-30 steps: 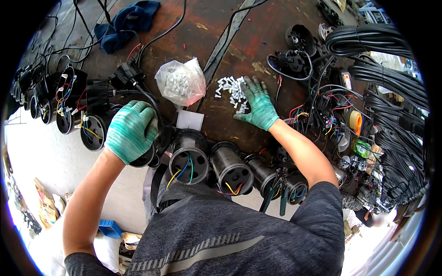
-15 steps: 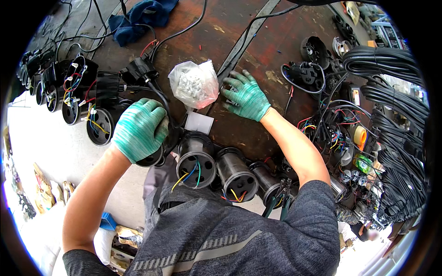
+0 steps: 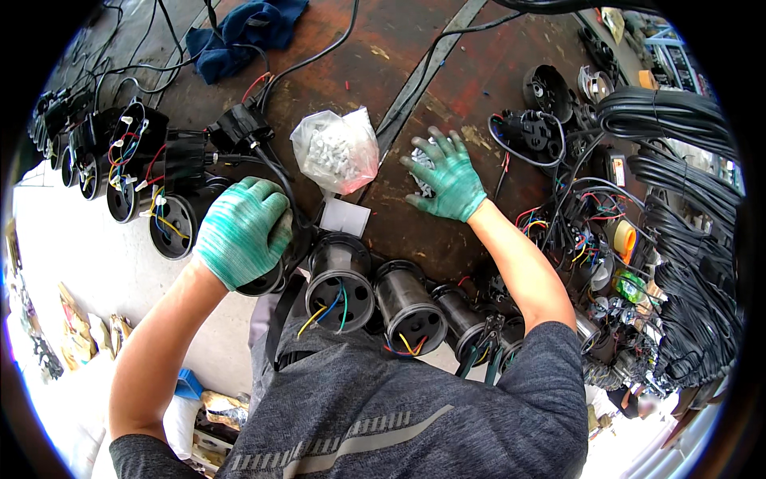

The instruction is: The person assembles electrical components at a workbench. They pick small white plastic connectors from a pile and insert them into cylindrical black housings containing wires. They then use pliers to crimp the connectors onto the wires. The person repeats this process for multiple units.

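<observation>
My left hand point(image 3: 245, 231), in a green-and-white knit glove, is wrapped over the top of a black cylindrical housing point(image 3: 266, 283) at the table's near edge. Most of that housing is hidden beneath the glove. My right hand point(image 3: 448, 177), gloved alike, lies with spread fingers over a small heap of whitish pieces point(image 3: 422, 187) on the tabletop. Between my hands stands a clear plastic bag point(image 3: 337, 156) full of similar small white pieces. A white square card point(image 3: 345, 218) lies just in front of it.
More black housings with coloured wires point(image 3: 341, 279) line the near edge, and others point(image 3: 171, 223) extend left. Pliers point(image 3: 485, 343) rest at the near right. Coiled black cables point(image 3: 670, 116) and loose wired parts crowd the right. A blue cloth point(image 3: 247, 36) lies at the back.
My right hand has shifted right, away from the bag, and its fingers have spread; more white pieces show under it. My left hand has stayed on the housing.
</observation>
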A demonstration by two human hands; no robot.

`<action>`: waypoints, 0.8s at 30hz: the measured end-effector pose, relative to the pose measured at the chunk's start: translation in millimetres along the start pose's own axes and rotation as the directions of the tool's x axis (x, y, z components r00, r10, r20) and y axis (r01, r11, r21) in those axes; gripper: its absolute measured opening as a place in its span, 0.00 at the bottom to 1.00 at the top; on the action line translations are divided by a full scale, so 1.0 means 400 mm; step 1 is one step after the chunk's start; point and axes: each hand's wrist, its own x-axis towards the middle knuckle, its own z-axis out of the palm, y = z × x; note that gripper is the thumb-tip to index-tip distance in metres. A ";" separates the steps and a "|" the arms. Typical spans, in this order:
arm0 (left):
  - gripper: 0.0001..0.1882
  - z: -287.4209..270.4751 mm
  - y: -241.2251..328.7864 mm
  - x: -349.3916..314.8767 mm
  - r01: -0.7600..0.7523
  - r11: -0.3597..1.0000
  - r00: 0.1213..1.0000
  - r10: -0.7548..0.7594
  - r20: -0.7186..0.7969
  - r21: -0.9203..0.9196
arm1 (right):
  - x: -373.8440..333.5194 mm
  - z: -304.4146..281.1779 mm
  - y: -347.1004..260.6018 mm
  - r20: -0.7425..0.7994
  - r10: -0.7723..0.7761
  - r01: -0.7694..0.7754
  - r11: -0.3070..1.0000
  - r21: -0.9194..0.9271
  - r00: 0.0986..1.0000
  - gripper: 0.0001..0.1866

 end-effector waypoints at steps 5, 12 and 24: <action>0.10 0.001 0.000 -0.004 -0.003 1.000 1.000 0.003 -0.015 -0.024 | 0.026 0.020 0.001 -0.112 -0.008 0.002 0.999 -0.051 0.994 0.23; 0.09 0.006 -0.005 -0.005 -0.017 1.000 1.000 0.017 -0.021 -0.020 | 0.023 0.021 -0.003 -0.106 -0.053 0.041 0.994 -0.104 0.993 0.08; 0.09 0.000 -0.002 -0.001 -0.025 0.999 1.000 0.025 -0.016 -0.032 | 0.029 -0.006 0.006 -0.093 0.110 -0.116 0.991 -0.068 0.990 0.13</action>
